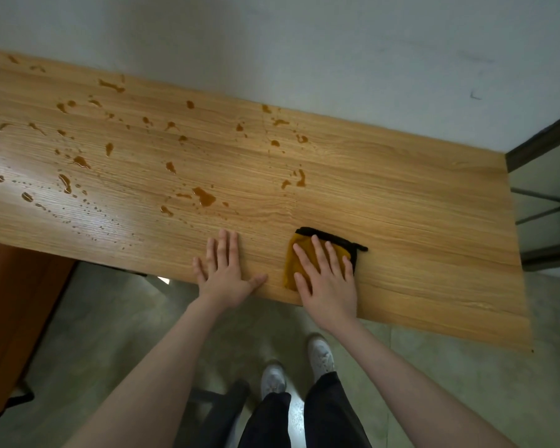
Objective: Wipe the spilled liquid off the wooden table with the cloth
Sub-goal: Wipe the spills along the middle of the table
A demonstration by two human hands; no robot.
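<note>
Across the left and middle of the wooden worktop, brown spilled liquid lies in scattered drops and puddles, so by the look of it most of the wiping is still to do. Near the front edge the left hand rests flat with fingers straight, holding nothing. Just beside it, the right hand presses the folded yellow cloth with spread fingers on a stretch that looks dry.

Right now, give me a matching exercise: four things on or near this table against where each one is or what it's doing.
1. cloth
2. left hand
3. spilled liquid
4. white shoes

A. flat on bare wood
B. under the right hand
C. on the floor
D. scattered, mostly left of the hands

Pairs: 1-B, 2-A, 3-D, 4-C
</note>
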